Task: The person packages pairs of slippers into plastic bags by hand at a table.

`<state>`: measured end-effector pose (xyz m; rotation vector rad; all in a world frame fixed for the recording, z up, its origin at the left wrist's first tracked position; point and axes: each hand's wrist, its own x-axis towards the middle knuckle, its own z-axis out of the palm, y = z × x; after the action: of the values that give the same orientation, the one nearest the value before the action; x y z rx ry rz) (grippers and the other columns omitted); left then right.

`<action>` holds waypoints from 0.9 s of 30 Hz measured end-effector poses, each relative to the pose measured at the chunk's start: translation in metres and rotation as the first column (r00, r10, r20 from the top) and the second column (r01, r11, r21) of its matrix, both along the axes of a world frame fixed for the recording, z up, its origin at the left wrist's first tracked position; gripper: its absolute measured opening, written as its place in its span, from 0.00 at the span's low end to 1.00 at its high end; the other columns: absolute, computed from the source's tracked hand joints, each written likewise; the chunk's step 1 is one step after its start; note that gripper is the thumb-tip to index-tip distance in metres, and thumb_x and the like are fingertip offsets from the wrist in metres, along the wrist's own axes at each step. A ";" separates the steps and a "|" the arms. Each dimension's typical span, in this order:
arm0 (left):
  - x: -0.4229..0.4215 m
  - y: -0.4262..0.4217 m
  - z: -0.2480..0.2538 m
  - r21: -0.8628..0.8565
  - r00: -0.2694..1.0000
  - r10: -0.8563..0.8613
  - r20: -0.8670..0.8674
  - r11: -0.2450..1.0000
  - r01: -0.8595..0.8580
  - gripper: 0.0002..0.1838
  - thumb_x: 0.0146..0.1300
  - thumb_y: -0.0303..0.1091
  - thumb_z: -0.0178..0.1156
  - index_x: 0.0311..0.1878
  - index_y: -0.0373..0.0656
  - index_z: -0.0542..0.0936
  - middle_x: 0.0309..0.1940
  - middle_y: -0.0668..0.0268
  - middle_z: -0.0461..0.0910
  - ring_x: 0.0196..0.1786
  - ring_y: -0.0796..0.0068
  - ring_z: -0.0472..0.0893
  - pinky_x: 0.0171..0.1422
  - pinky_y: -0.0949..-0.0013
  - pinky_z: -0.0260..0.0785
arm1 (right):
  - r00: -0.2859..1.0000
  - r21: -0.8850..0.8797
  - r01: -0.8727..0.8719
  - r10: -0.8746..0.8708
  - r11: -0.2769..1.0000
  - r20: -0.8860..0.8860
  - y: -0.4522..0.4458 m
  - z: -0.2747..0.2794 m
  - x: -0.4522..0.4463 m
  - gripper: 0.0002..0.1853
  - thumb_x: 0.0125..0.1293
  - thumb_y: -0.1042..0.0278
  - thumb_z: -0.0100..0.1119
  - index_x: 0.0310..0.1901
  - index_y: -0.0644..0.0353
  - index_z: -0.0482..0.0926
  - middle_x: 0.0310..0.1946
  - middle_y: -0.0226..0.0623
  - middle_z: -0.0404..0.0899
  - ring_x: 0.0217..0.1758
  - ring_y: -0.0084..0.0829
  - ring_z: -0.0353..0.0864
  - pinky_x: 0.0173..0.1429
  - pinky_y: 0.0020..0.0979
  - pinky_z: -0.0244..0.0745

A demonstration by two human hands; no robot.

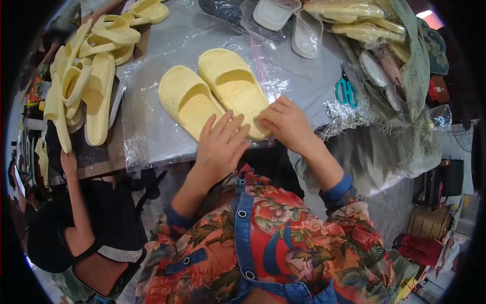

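**Crowded surface (185, 33) carries a pair of yellow slippers (217, 71) amid bagged footwear**

Clear plastic sheeting (144, 147) spreads beneath the pair, which lies side by side, soles down, toes pointing away from a person in a red floral shirt (273, 218) with blue trim. The person's left hand (220, 144) is open over the heel end of the pair, fingers spread and laid flat, grasping nothing. The right hand (286, 124), fingers bent and drawn together, meets the heel of the slipper on the pair's right; whether it has hold of anything cannot be told.

To the right of the pair lie teal-handled scissors (347, 93), blades pointing away. White slippers (306, 43) in clear wrapping rest beyond the pair and to its right, with wrapped yellow footwear (349, 12) heaped farther right. Left of the pair, more yellow slippers (101, 96) are piled loosely, some standing on edge. Another person's hand (69, 163), also left of the pair, is at the near end of one of them; its grip cannot be made out. Nearer than the pair and to its left is a chair (101, 273) with a brown panel.
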<state>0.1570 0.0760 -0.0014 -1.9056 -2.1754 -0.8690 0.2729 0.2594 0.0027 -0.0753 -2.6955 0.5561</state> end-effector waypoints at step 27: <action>0.004 0.009 -0.025 0.054 0.998 0.045 0.046 0.997 -0.047 0.15 0.52 0.32 0.66 0.45 0.42 0.80 0.51 0.60 0.77 0.61 0.55 0.72 0.63 0.53 0.62 | 0.977 0.023 -0.177 0.173 0.984 0.122 0.010 -0.011 -0.020 0.07 0.50 0.71 0.60 0.29 0.62 0.72 0.29 0.43 0.74 0.36 0.44 0.74 0.45 0.38 0.69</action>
<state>0.1611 0.0852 -0.0266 -1.8208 -2.1871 -0.9619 0.2529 0.2691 -0.0078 0.1444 -2.8453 0.5743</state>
